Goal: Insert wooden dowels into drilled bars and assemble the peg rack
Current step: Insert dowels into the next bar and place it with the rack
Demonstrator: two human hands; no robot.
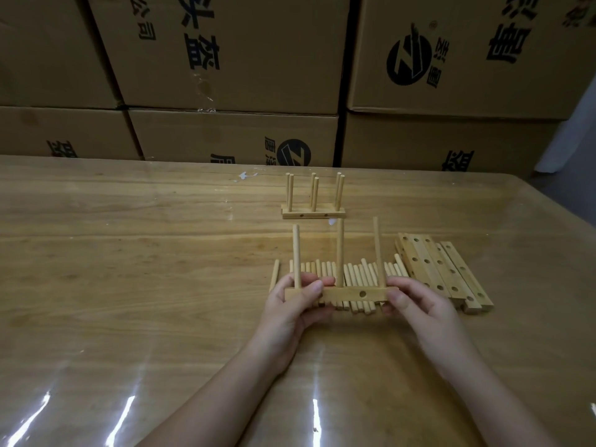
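Observation:
A drilled wooden bar [351,294] is held level between both hands, just above the table. Three dowels stand upright in it; the middle dowel [340,253] rises from the bar's centre. My left hand [295,304] grips the bar's left end and my right hand [416,301] pinches its right end. Behind and under the bar lies a row of loose dowels [358,272]. A stack of drilled bars [445,272] lies to the right. Farther back stands an assembled peg rack [313,201] with upright dowels.
The wooden table [129,253] has a glossy clear cover. One dowel [274,275] lies apart at the left of the row. Stacked cardboard boxes [225,59] form a wall behind the table's far edge.

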